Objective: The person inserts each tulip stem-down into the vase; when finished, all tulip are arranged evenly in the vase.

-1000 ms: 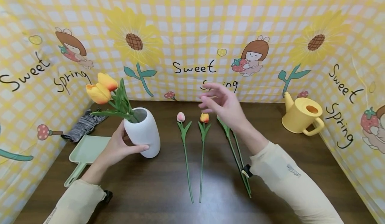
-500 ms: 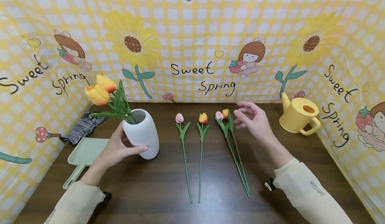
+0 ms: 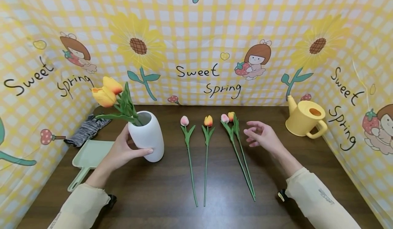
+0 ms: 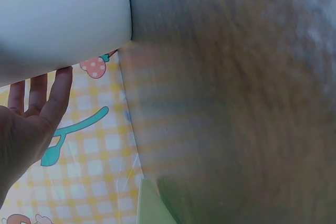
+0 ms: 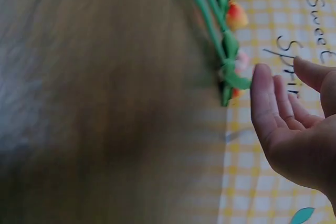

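In the head view, my left hand (image 3: 120,151) grips the side of a white vase (image 3: 147,138), thumb across its front. Yellow-orange tulips (image 3: 105,92) lean out of its mouth to the left; their lower stems are hidden inside. The left wrist view shows fingertips against the vase (image 4: 63,27). Right of the vase, a pink tulip (image 3: 184,121) and an orange tulip (image 3: 208,121) lie apart on the table. Farther right, a pink tulip (image 3: 225,118) and a yellow-orange tulip (image 3: 231,115) lie close together. My right hand (image 3: 263,135) hovers beside this pair, fingers loosely bent, holding nothing.
A yellow watering can (image 3: 305,118) stands at the back right of the brown table (image 3: 227,208). At left lie a pale green dustpan (image 3: 93,154) and a grey knitted cloth item (image 3: 87,130). Checked yellow cloth (image 3: 196,34) walls the back and sides.
My right hand has moved right and down, from above the tulip heads to beside the right pair, uncovering them. My left hand stays on the vase.
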Motion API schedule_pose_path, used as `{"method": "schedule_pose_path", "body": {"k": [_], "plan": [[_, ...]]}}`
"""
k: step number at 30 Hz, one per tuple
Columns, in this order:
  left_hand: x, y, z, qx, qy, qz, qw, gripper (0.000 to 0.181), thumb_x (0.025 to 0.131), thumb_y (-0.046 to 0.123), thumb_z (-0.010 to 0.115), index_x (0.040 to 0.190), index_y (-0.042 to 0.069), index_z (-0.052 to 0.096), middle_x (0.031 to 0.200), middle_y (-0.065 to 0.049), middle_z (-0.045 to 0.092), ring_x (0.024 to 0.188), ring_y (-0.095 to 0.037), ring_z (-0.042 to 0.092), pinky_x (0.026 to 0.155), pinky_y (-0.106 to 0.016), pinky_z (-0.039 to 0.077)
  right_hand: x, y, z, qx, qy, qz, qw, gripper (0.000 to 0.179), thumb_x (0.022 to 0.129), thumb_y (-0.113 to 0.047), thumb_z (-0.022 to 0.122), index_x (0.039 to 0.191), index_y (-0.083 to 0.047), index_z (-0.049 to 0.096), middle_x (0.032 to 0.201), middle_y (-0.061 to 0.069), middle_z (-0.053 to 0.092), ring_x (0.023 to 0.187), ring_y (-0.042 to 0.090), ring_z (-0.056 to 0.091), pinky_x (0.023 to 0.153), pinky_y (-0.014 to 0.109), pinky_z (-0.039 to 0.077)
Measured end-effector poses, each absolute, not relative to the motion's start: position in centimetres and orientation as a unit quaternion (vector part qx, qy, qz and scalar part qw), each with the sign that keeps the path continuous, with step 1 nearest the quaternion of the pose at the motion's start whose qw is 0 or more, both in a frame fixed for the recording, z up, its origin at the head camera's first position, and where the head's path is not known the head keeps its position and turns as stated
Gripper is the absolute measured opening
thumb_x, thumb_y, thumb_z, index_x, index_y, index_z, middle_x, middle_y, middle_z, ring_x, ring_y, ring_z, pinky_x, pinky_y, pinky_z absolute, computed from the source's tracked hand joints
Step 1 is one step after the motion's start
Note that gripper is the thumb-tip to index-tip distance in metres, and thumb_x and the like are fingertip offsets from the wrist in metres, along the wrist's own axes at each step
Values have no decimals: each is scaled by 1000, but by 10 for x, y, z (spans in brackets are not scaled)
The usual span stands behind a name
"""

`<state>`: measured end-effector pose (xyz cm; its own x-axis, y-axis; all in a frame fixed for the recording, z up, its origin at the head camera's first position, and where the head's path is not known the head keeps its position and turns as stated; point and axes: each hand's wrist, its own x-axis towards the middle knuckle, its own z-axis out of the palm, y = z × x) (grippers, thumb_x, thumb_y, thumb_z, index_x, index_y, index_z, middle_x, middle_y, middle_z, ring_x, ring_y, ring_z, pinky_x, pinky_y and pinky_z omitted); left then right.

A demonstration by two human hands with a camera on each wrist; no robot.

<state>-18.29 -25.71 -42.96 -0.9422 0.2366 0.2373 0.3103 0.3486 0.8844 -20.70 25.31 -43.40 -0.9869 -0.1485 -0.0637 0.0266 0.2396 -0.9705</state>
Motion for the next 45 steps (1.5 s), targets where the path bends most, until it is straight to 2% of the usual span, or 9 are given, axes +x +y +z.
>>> {"method": "schedule_pose_path", "body": {"k": [4,11,19,27,34,45], "plan": [[-185,-256,-430,-169,-820,-546,33,97,75,8,91,151,32,35,133,0,56,107,-22,66,80,-38,58,-211,257,-443,-29,786,-609,102,58,99,-17,69,144,8,43,112,19,63,89,35,72,70,44,61],[-184,-255,-430,-167,-817,-551,29,96,75,7,91,151,31,35,134,0,56,110,-24,65,81,-39,58,-214,256,-445,-28,792,-599,117,60,98,-17,70,145,9,42,115,22,64,91,36,71,71,44,61],[-183,-257,-427,-164,-825,-539,39,97,74,8,92,151,31,36,134,1,56,111,-23,63,81,-37,58,-220,250,-448,-30,798,-580,159,66,96,-16,72,147,10,39,132,30,58,105,30,69,79,44,59],[-183,-256,-429,-168,-825,-538,37,96,75,7,91,150,30,36,133,0,56,109,-22,64,80,-38,58,-224,242,-454,3,816,-553,168,60,93,-13,75,138,14,46,110,22,65,88,21,70,75,39,60],[-181,-259,-427,-169,-827,-535,41,96,74,6,91,150,29,37,132,0,57,107,-21,65,78,-38,59,-223,233,-456,18,813,-553,182,61,90,-11,78,136,14,46,104,20,68,81,21,71,70,39,61],[-182,-258,-430,-170,-818,-549,31,96,74,5,91,150,29,37,133,-1,57,108,-22,66,79,-40,59,-224,232,-459,30,812,-554,182,49,90,-5,77,127,13,51,96,16,68,76,19,70,64,37,61]]}}
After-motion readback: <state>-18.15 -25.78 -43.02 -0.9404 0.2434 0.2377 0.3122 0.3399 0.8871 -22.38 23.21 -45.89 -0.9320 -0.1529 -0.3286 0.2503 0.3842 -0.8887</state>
